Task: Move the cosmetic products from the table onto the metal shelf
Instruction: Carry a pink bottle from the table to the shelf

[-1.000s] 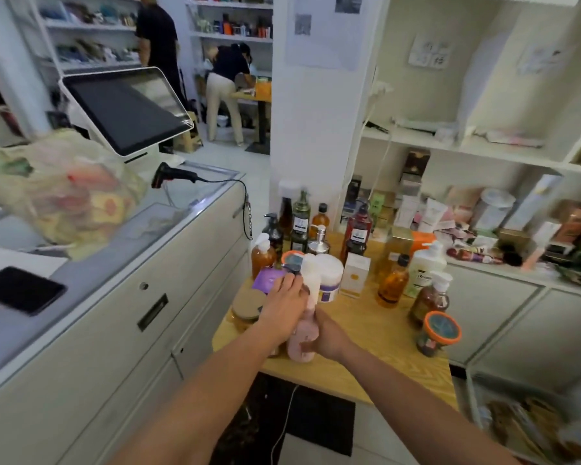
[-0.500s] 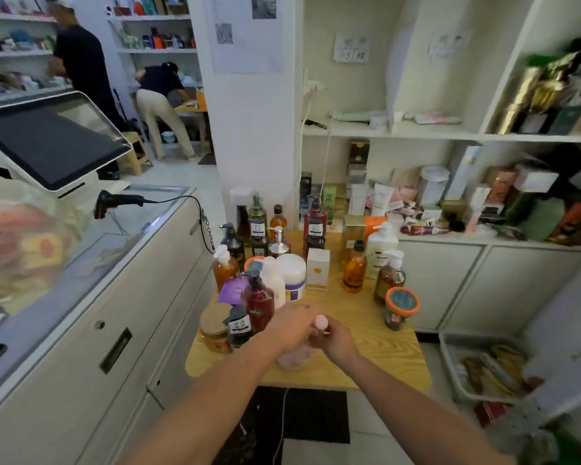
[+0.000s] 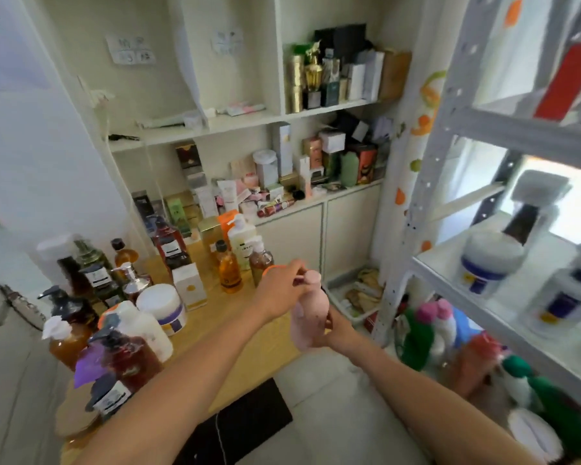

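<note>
A pale pink bottle (image 3: pixel 308 310) is held upright in the air past the right end of the wooden table (image 3: pixel 235 313). My right hand (image 3: pixel 332 330) grips its lower body from behind. My left hand (image 3: pixel 279 290) pinches it near the neck and cap. Several bottles and jars stand on the table, among them a white jar with a purple band (image 3: pixel 163 305) and an amber bottle (image 3: pixel 229 268). The white metal shelf (image 3: pixel 450 263) rises at the right with white jars (image 3: pixel 487 260) on its middle level.
Wall shelves and a cabinet (image 3: pixel 292 229) behind the table are crowded with boxes and tubes. The shelf's lower level holds pink, green and orange bottles (image 3: pixel 430 327). A plastic bin (image 3: pixel 353 293) sits on the floor between cabinet and shelf. A black mat (image 3: pixel 242 421) lies below.
The view has swung right from the counter towards the metal shelf. Both hands lifted the pink bottle off the table and carried it rightward, past the table's end.
</note>
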